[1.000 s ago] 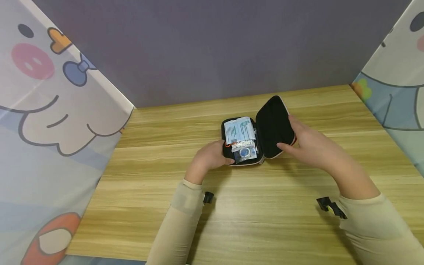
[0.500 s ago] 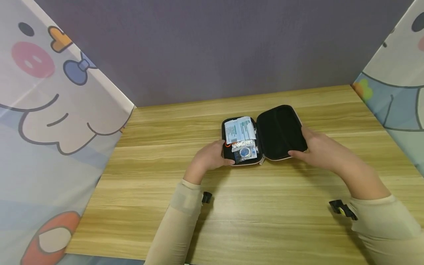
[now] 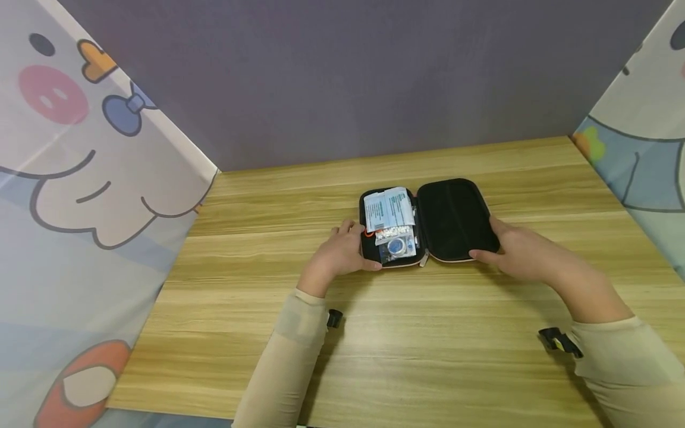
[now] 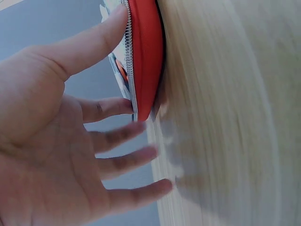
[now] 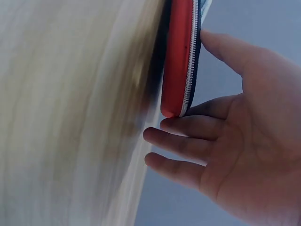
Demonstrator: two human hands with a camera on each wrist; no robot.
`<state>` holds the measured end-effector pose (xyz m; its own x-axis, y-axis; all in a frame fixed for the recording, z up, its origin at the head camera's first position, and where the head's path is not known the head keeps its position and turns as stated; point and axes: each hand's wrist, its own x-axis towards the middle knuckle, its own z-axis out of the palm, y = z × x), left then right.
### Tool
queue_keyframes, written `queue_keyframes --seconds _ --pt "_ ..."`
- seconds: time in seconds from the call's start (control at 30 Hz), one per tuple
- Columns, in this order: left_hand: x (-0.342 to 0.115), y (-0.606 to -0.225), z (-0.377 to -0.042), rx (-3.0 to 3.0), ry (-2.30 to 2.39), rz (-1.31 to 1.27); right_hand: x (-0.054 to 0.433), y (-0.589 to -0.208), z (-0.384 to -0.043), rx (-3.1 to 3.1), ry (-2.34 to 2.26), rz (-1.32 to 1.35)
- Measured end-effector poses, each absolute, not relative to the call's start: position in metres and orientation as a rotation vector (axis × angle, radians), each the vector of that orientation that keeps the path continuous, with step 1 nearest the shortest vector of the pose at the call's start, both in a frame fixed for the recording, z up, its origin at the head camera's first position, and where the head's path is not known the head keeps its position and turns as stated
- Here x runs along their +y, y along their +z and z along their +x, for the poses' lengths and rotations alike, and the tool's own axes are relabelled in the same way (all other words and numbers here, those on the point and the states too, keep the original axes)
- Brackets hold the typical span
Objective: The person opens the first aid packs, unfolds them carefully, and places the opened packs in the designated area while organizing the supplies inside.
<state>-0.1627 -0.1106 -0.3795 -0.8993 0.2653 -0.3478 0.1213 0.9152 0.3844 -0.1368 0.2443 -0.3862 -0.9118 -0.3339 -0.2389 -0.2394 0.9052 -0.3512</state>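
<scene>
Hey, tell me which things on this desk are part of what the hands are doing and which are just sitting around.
In hand:
zip case, lying open flat
packets in its left half
left hand touching the case's left edge
right hand touching the lid's right edge

Just there:
wooden table
cartoon curtains at both sides
grey back wall

Zip case (image 3: 430, 223): red shell with white zipper teeth, black lining; holds white packets (image 3: 387, 209) printed in teal-green and a clear pouch with a blue item. Bench (image 3: 428, 333): light wood grain, yellow-brown streaks. Backdrop: plain grey-purple wall (image 3: 348, 77); side curtains (image 3: 80, 196) pale with cartoon figures in pink, orange, blue; sleeves (image 3: 291, 356) beige.
</scene>
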Motion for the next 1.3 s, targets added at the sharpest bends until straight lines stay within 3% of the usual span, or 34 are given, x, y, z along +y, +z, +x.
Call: queue_keyframes --seconds 0.77,1.3 --pt "-0.118 -0.386 -0.17 2.595 0.724 0.314 0.24 -0.382 -0.149 2.699 -0.318 -0.449" --pt "-0.12 -0.387 -0.17 2.599 0.746 0.365 0.165 -0.339 -0.182 2.777 -0.101 -0.697"
